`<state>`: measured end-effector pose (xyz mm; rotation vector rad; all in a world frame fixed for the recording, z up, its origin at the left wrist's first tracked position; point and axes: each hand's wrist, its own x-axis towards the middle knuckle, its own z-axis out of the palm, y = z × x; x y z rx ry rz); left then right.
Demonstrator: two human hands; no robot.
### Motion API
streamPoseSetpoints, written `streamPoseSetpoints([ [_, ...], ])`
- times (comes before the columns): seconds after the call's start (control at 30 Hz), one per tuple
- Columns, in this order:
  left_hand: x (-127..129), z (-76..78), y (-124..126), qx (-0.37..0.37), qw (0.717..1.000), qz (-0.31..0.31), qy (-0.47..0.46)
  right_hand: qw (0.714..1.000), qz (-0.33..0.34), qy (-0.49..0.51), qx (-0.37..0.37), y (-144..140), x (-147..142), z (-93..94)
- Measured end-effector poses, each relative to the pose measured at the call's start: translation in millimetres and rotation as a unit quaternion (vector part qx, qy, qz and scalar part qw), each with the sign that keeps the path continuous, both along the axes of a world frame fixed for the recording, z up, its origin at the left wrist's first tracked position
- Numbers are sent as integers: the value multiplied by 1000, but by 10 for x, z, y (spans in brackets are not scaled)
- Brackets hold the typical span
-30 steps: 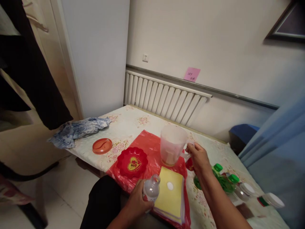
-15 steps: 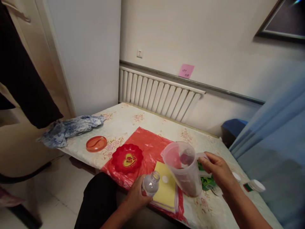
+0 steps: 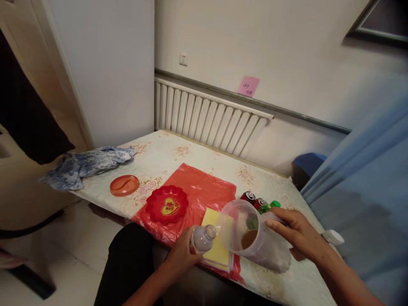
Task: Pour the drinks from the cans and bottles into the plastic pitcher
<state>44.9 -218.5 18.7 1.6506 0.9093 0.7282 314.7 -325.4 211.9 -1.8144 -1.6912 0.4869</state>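
Right grip [image 3: 295,235] tilts pitcher [image 3: 255,240] toward bottle [image 3: 202,239] in left grip [image 3: 182,256].

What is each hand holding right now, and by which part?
Left hand grips the small bottle around its body. Right hand holds the tilted plastic jug by its handle.

jug [image 3: 255,242]: translucent matt plastic | bottle [image 3: 202,239]: clear plastic | sheet [image 3: 204,191]: glossy red plastic

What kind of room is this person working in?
Most likely a room in a home: a wall radiator, a table under a floral cloth, and a red heart-marked dish beside drink cans.
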Motion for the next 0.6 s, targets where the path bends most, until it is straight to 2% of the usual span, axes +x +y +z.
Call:
streamPoseSetpoints([
  [0.3, 17, -37, -4, 25, 1000, -17, -9, 996, 40, -80, -29, 45, -111, 121],
  [0.6, 39, -100, -13, 56, 998, -24, 12, 996, 46, -54, -45, 95, -163, 207],
])
